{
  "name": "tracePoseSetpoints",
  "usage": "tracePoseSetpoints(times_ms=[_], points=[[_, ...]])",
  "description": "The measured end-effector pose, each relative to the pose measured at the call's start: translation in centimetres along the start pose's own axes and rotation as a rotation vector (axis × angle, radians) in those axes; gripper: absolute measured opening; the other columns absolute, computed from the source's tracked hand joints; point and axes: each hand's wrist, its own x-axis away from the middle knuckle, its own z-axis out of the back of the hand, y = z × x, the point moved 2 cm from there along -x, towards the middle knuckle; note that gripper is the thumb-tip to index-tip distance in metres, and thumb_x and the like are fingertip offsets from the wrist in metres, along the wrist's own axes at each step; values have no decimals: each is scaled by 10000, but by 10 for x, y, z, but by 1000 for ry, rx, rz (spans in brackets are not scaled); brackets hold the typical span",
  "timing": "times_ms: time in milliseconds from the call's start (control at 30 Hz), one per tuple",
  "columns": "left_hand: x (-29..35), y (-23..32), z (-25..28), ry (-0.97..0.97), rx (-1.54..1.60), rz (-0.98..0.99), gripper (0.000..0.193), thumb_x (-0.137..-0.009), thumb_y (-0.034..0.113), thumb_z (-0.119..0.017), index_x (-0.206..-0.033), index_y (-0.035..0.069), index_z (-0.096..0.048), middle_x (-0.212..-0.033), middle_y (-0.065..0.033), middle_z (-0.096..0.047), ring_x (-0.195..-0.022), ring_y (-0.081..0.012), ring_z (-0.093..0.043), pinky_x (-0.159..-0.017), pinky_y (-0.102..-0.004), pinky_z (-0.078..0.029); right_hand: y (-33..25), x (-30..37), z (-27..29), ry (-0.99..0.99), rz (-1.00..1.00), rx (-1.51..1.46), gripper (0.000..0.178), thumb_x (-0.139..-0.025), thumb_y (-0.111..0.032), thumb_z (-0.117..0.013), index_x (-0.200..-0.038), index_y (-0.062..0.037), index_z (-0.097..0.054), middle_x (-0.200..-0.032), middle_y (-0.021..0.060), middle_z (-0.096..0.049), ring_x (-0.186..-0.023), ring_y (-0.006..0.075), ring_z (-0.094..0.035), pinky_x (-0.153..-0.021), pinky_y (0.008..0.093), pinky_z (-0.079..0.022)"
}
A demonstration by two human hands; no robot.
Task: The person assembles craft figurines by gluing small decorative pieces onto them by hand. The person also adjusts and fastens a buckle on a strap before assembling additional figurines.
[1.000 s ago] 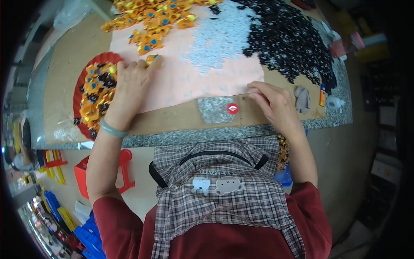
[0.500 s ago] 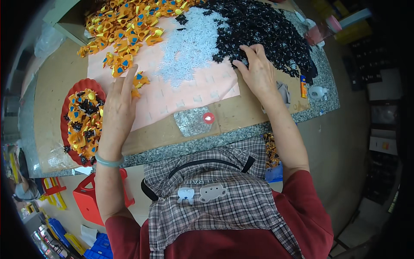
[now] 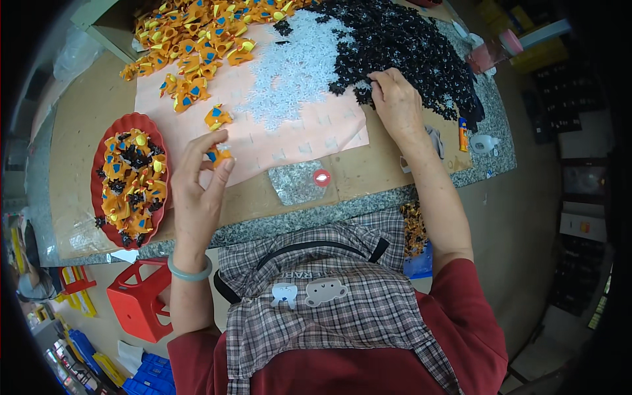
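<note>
My left hand (image 3: 197, 181), a pale green bangle on its wrist, has thumb and fingers curled round a small orange plastic piece (image 3: 220, 157) with a blue patch. A similar orange piece (image 3: 218, 117) lies just beyond its fingertips on the pink sheet (image 3: 316, 135). At the near edge of a heap of small black star-shaped pieces (image 3: 401, 52), my right hand (image 3: 398, 102) has its fingertips pinched together. What they hold, if anything, is too small to make out. Left of the black heap spreads a pile of small white pieces (image 3: 289, 72).
A red scalloped tray (image 3: 163, 148) with orange and black pieces stands at the left. Many orange pieces (image 3: 197, 39) are heaped at the far left. A glue tube (image 3: 463, 135) and a small white bottle (image 3: 485, 143) lie right. A red stool (image 3: 138, 303) stands below the table.
My left hand has drawn back toward me and curled from stretched fingers round an orange piece, shifting it nearer. My right hand's fingers have closed together at the black heap.
</note>
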Motion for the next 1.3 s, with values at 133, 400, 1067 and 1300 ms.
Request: tracePoseSetpoints(times_ms=[133, 400, 1067, 1300], points=[[9, 12, -18, -23, 529, 158, 354, -926, 88, -594, -1268, 22, -535, -1066, -52, -593, -910, -112, -562, -749, -240, -446, 4, -1, 7, 177, 62, -111, 155, -829, -56, -655, -982, -55, -678, -851, 75, -655, -656, 250, -657, -575, 357, -533], [13, 31, -51, -250, 945, 422, 227, -924, 102, -568, -1140, 33, -579, -949, -23, -575, -766, -46, -478, -637, -193, -374, -78, 24, 54, -462, -507, -1290, 185, -891, -33, -631, -1069, 16, -650, -839, 7, -630, -617, 26, -546, -521, 164, -425], [33, 35, -63, -547, 1640, 716, 171, -960, 175, -571, -1019, 19, -613, -839, -32, -597, -601, -42, -435, -485, -173, -283, -126, 57, 44, -463, -122, -1475, 182, -926, 45, -522, -1045, 7, -654, -916, 34, -613, -661, 43, -556, -593, 179, -462], [28, 42, -83, -234, 1417, 616, 135, -956, 183, -583, -947, 49, -595, -805, -8, -562, -582, -42, -411, -476, -179, -274, -139, 63, 38, -382, -401, -1209, 194, -960, 29, -456, -1018, 43, -640, -1043, 82, -566, -726, 70, -558, -601, 196, -456]])
